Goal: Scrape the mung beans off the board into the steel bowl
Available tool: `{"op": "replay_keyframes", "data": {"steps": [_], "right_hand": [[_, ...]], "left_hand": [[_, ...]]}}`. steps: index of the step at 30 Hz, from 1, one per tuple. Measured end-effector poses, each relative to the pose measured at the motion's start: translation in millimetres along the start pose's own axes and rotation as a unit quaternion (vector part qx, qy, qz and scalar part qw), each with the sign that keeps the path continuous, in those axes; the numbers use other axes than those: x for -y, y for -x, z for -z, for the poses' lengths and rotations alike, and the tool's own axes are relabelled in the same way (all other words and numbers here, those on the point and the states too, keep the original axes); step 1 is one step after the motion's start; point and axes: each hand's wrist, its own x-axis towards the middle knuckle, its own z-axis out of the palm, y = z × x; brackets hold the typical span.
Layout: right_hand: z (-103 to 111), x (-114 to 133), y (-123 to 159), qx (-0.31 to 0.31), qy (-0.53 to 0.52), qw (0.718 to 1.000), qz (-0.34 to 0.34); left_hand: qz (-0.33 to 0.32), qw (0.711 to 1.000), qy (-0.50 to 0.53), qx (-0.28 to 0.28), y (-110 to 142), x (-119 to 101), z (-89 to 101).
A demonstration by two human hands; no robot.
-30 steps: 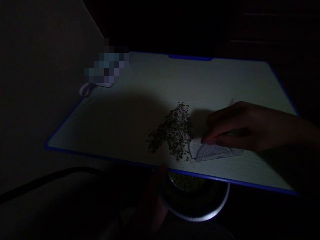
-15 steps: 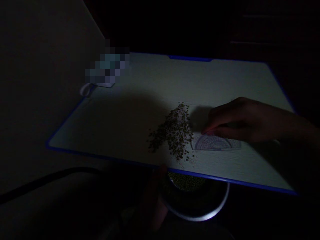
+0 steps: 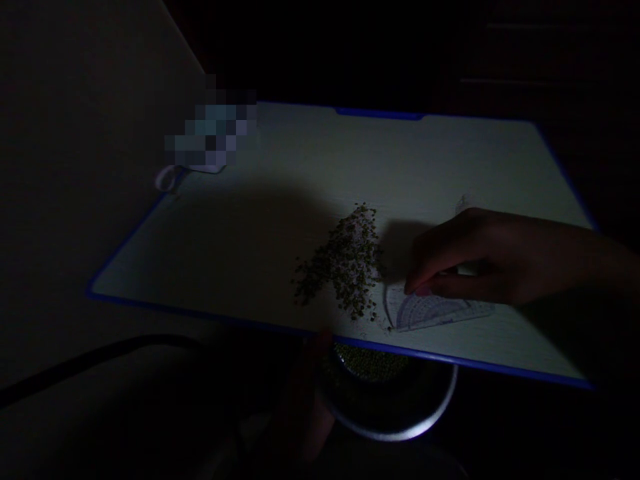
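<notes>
My right hand (image 3: 470, 257) pinches a clear plastic protractor (image 3: 433, 310) between thumb and fingertips, holding it low over the white board. Left of the protractor is a loose pile of green beans (image 3: 353, 263) mixed with fine pale grains. Below the board's near edge, my left hand (image 3: 313, 417) grips the left side of a metal bowl (image 3: 423, 427). Its thumb reaches up to the board's edge, and the other fingers are mostly lost in the dark. More green beans (image 3: 375, 363) lie inside the bowl, which sits partly under the board.
The white board (image 3: 400, 160) has a blue rim. At its far left corner lies a pale, blurred-out object with a strap loop (image 3: 166, 179). A dark cable (image 3: 140, 341) curves in from the left. Fine pale grains (image 3: 465, 201) lie beyond my right hand. The surroundings are very dark.
My right hand has drawn the protractor a little nearer to me, and its straight edge now tilts. A few beans have shifted toward the board's near edge. My left hand and the bowl stay put.
</notes>
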Motion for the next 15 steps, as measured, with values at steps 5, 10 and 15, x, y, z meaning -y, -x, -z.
{"op": "replay_keyframes", "data": {"steps": [5,10,15], "right_hand": [[-2,-2,-3,-0.005,0.013,1.0,-0.001],[2,-5,-1,-0.033,0.022,0.999,-0.021],[-3,-3,-4,-0.013,0.01,1.0,0.021]], "left_hand": [[0.012,0.999,-0.032,-0.034,8,-13,-4.0],[0.005,0.998,-0.041,-0.043,5,-14,-5.6],[0.011,0.998,-0.05,-0.035,4,-17,-9.3]]}}
